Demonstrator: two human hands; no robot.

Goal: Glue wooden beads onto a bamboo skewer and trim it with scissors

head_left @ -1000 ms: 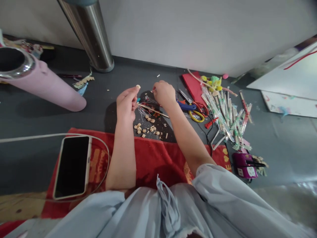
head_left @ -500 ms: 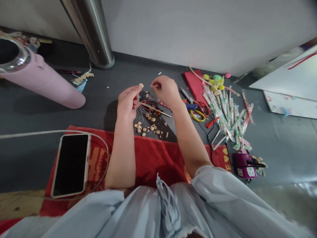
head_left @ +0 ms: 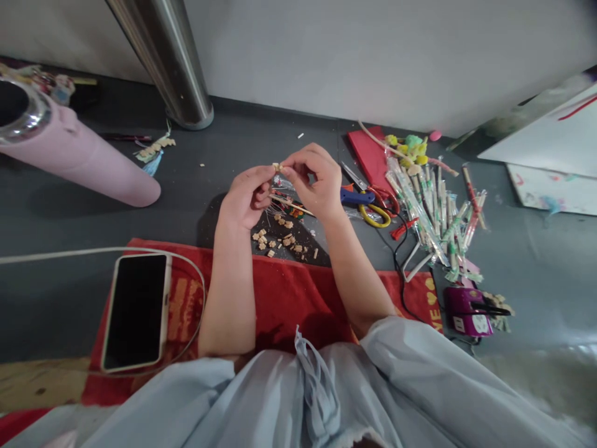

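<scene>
My left hand [head_left: 245, 196] pinches a small tan wooden bead [head_left: 277, 167] at its fingertips. My right hand [head_left: 314, 180] has closed in against it, with its thumb and forefinger meeting the same bead; whether it also holds a thread I cannot tell. Both hands hover above a scatter of several tan beads [head_left: 280, 239] and a thin wooden stick [head_left: 291, 204] lying on the dark grey floor. A bundle of fine threads [head_left: 275, 208] lies under the hands.
A phone [head_left: 136, 311] with a white cable lies on a red towel [head_left: 289, 298]. Blue and yellow scissors [head_left: 366, 202], wrapped sticks [head_left: 433, 214], a purple device [head_left: 466, 303], a pink tube [head_left: 79, 162] and a steel post [head_left: 163, 62] surround the spot.
My right hand has moved left to meet the left hand at the bead. The two hands were apart before and now touch at the fingertips.
</scene>
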